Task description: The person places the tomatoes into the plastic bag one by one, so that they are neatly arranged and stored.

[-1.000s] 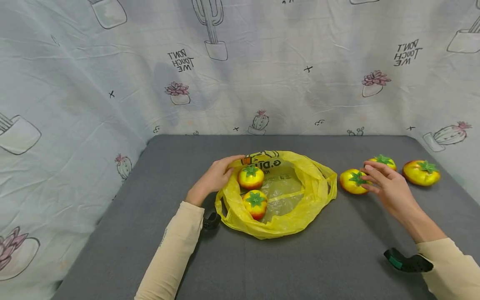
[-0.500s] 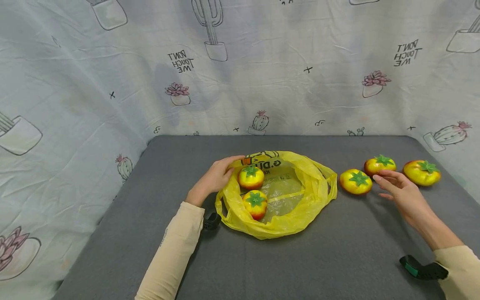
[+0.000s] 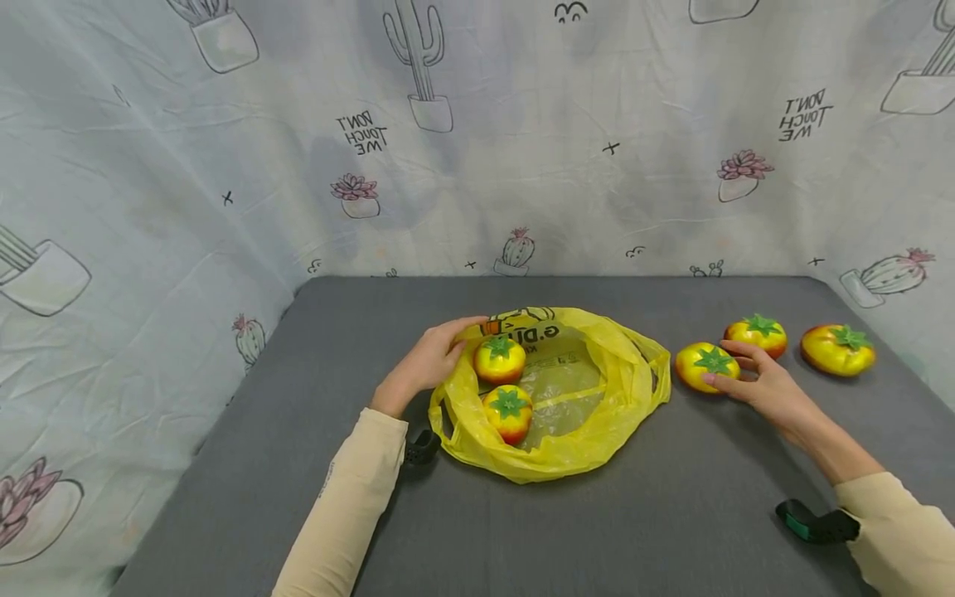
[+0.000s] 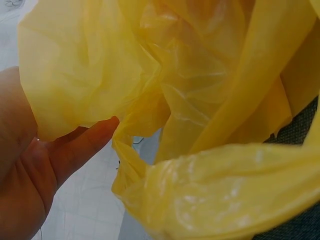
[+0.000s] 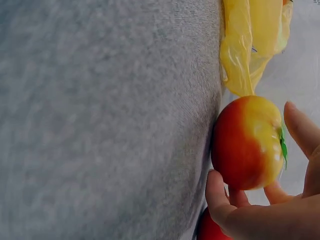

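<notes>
A yellow plastic bag (image 3: 574, 460) lies spread on the table, its mouth wide and facing up. My left hand (image 3: 425, 361) grips its left rim; in the left wrist view the bag's film (image 4: 90, 65) covers part of that hand. Inside the bag rest two yellow-red tomatoes with green star-shaped tops, a far one (image 3: 498, 365) and a near one (image 3: 507, 417). Right of the bag stands another tomato (image 3: 692, 365), with my right hand (image 3: 772, 394) around its right side. In the right wrist view, fingertips (image 5: 216, 182) are right at this tomato's side, while the upper finger stays apart from it.
Two more tomatoes sit farther right, one (image 3: 768, 336) just behind my right hand and a larger, lumpy one (image 3: 831, 352) near the table's right edge. A cloth with cactus prints (image 3: 559, 191) hangs behind the grey table (image 3: 597, 539).
My right hand drew back rightward from the tomato nearest the bag, then came left again to surround its right side. The left hand keeps its hold on the bag.
</notes>
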A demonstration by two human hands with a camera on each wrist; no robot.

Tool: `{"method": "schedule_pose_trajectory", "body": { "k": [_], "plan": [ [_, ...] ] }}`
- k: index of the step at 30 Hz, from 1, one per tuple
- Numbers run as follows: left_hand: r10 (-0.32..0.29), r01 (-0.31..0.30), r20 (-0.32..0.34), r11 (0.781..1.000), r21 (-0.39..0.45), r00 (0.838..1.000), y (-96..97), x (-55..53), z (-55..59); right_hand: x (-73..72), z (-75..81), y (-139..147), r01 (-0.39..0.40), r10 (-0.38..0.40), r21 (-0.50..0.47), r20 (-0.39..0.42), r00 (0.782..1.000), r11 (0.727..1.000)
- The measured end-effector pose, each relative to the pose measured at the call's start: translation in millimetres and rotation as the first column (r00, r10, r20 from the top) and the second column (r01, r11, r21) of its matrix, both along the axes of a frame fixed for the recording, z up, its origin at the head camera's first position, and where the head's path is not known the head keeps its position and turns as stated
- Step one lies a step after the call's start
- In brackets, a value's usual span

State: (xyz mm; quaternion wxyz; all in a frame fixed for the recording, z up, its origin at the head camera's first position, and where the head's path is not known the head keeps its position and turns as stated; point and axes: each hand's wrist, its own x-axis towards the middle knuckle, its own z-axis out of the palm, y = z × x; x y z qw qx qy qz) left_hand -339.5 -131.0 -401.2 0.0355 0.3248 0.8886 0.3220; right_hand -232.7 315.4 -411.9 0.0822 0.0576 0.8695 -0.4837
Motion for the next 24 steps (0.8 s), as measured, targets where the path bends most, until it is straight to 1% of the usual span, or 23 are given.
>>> {"method": "schedule_pose_trajectory", "body": {
  "k": [4,10,16,24],
  "plan": [
    [-0.007,0.007,-0.005,1.000,0.005,1.000,-0.1,-0.3,-1.4,-3.4,-0.3,-3.5,-0.006,0.006,0.020,0.023,1.000,1.000],
    [-0.013,0.014,-0.021,1.000,0.006,1.000,-0.7,-1.3,-3.1,-7.5,-1.8,-5.5,0.000,-0.001,0.052,0.027,1.000,0.999],
    [-0.008,0.008,-0.017,1.000,0.011,1.000,-0.8,-1.4,-3.6,-9.2,-5.7,-6.5,0.010,-0.010,0.052,0.008,1.000,0.999],
    [-0.014,0.014,-0.019,1.000,0.010,1.000,-0.8,-1.0,-3.2,-5.0,-6.8,-5.0,0.032,-0.031,0.062,-0.022,0.999,0.998]
  ]
}}
